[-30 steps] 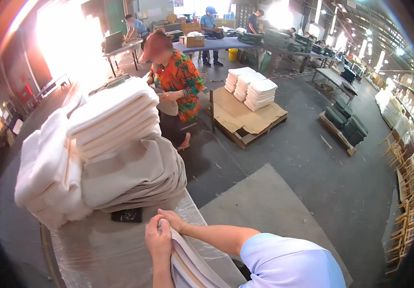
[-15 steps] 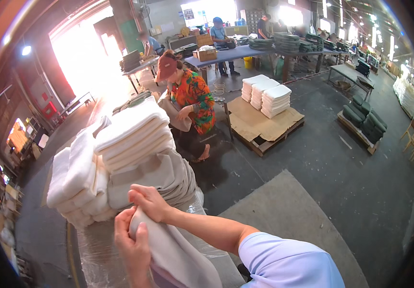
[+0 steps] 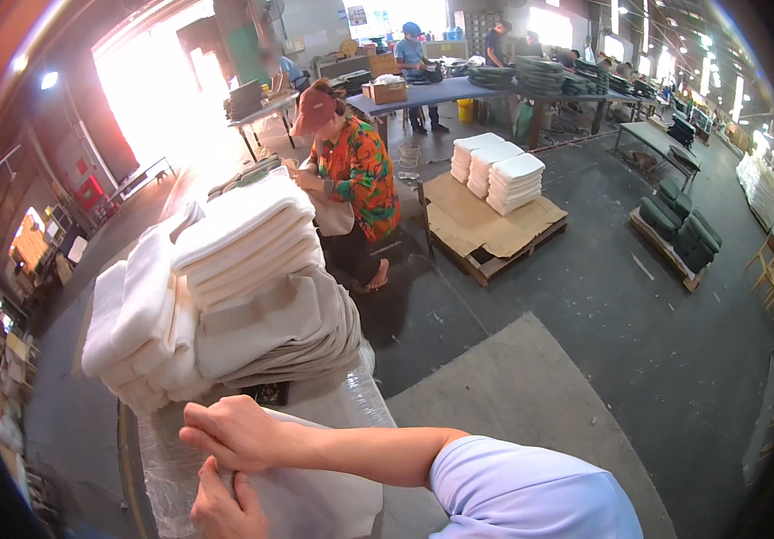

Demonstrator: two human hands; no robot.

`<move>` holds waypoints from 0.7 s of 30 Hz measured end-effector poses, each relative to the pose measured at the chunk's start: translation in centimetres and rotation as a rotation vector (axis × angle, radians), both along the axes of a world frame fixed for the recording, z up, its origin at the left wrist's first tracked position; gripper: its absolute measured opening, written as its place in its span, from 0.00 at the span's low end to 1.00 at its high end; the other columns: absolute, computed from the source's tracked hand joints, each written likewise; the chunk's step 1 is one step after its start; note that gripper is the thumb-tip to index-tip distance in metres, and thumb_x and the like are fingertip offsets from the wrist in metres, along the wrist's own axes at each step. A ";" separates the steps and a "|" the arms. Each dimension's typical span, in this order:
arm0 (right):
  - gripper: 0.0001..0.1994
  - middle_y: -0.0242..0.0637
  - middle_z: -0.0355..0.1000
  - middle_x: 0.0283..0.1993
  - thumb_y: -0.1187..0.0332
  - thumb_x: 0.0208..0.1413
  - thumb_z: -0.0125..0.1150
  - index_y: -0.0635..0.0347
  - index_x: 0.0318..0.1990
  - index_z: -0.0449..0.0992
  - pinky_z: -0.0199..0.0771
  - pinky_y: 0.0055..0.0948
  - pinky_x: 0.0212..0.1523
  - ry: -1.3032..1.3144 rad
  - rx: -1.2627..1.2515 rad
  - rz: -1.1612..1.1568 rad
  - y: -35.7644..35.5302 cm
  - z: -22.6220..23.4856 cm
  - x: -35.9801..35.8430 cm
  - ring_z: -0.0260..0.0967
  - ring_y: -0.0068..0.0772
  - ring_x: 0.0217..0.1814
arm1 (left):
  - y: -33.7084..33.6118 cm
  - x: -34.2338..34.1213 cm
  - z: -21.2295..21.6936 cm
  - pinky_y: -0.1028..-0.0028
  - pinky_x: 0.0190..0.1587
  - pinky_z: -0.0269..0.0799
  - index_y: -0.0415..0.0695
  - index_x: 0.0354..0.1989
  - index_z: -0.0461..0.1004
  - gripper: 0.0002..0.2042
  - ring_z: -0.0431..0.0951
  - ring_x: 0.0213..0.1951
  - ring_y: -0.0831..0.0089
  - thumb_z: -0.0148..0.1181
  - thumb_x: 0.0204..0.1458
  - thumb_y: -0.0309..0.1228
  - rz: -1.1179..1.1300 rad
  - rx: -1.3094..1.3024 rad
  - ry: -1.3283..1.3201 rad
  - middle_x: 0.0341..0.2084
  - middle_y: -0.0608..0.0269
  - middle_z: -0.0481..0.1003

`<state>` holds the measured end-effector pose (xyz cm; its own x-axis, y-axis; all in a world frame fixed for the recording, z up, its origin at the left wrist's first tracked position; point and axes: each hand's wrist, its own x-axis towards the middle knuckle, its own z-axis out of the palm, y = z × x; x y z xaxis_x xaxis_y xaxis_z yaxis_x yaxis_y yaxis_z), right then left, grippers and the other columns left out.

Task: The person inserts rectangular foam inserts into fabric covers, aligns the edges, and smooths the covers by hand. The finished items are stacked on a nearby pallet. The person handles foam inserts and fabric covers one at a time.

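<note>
A pale beige fabric cover [image 3: 333,492] lies over the plastic-wrapped stack in front of me, partly hidden under my right forearm. My right hand [image 3: 236,431] is closed at its upper left end, fingers curled down. Just below, my left hand [image 3: 225,508] pinches the same end with thumb and fingers. The exact grip on the edge is hidden by the hands. Beyond them sits a pile of folded beige covers [image 3: 284,328], with thick white padding pieces [image 3: 243,229] stacked on top and more white padding [image 3: 136,310] to the left.
A dark flat item [image 3: 270,393] lies by the pile. Past it, a person in a patterned shirt [image 3: 360,171] handles a beige cover. A cardboard-topped pallet [image 3: 459,220] bears white stacks. Dark green cushions [image 3: 679,220] sit on another pallet at right.
Both hands have moved down and left with the cover's end, and the cover now lies flatter. The person opposite has raised their hands with their own cover.
</note>
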<state>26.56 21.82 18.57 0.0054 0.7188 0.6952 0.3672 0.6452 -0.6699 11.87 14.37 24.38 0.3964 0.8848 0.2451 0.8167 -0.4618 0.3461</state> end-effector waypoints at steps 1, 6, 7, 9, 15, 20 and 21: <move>0.20 0.51 0.68 0.20 0.53 0.72 0.50 0.62 0.35 0.67 0.67 0.55 0.28 0.040 -0.047 0.046 0.5 0.2 -0.2 0.70 0.65 0.27 | 0.2 -0.4 -0.1 0.49 0.52 0.74 0.39 0.63 0.70 0.22 0.79 0.49 0.37 0.56 0.65 0.38 0.001 0.009 0.019 0.49 0.36 0.79; 0.22 0.54 0.71 0.24 0.51 0.73 0.48 0.63 0.33 0.69 0.70 0.52 0.31 0.114 -0.216 0.052 1.6 -0.9 -0.8 0.72 0.65 0.30 | 0.3 -2.8 -1.5 0.49 0.50 0.75 0.37 0.62 0.70 0.24 0.79 0.48 0.37 0.59 0.63 0.39 -0.016 0.089 0.089 0.48 0.36 0.79; 0.23 0.54 0.71 0.24 0.51 0.73 0.47 0.63 0.33 0.69 0.71 0.52 0.32 0.125 -0.271 0.065 1.5 -1.4 -0.5 0.72 0.65 0.31 | 0.0 -3.1 -1.7 0.49 0.50 0.75 0.37 0.62 0.70 0.24 0.79 0.48 0.37 0.60 0.63 0.39 -0.009 0.092 0.081 0.48 0.37 0.79; 0.24 0.54 0.72 0.26 0.49 0.73 0.45 0.63 0.33 0.70 0.71 0.51 0.33 0.159 -0.241 0.058 0.9 -4.2 -0.4 0.73 0.64 0.32 | -1.5 -3.3 -1.7 0.49 0.49 0.75 0.36 0.62 0.70 0.25 0.80 0.47 0.37 0.61 0.61 0.40 0.001 0.100 0.059 0.47 0.37 0.79; 0.22 0.50 0.71 0.27 0.50 0.74 0.41 0.61 0.39 0.69 0.72 0.48 0.33 0.244 -0.129 0.054 -2.9 -7.9 1.6 0.72 0.61 0.31 | -4.3 -2.2 -1.2 0.50 0.48 0.76 0.35 0.61 0.71 0.27 0.80 0.47 0.38 0.64 0.60 0.42 -0.030 0.124 0.041 0.48 0.37 0.78; 0.25 0.52 0.74 0.34 0.49 0.72 0.40 0.66 0.44 0.73 0.75 0.44 0.38 0.284 -0.093 0.049 -5.6 -9.9 3.7 0.76 0.58 0.35 | -6.5 -0.2 -0.7 0.52 0.47 0.78 0.36 0.62 0.71 0.27 0.81 0.47 0.39 0.64 0.60 0.42 -0.069 0.143 0.051 0.48 0.39 0.79; 0.28 0.52 0.75 0.34 0.46 0.72 0.38 0.67 0.44 0.73 0.76 0.42 0.39 0.286 -0.100 0.044 -6.1 -10.4 4.0 0.76 0.57 0.36 | -6.9 0.1 -0.7 0.52 0.47 0.78 0.36 0.62 0.71 0.27 0.81 0.47 0.40 0.64 0.60 0.42 -0.072 0.151 0.057 0.48 0.39 0.79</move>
<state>30.58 15.71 8.15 0.1583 0.7877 0.5953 0.1277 0.5816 -0.8034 11.96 7.47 23.71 0.4746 0.8084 0.3481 0.7960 -0.5630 0.2224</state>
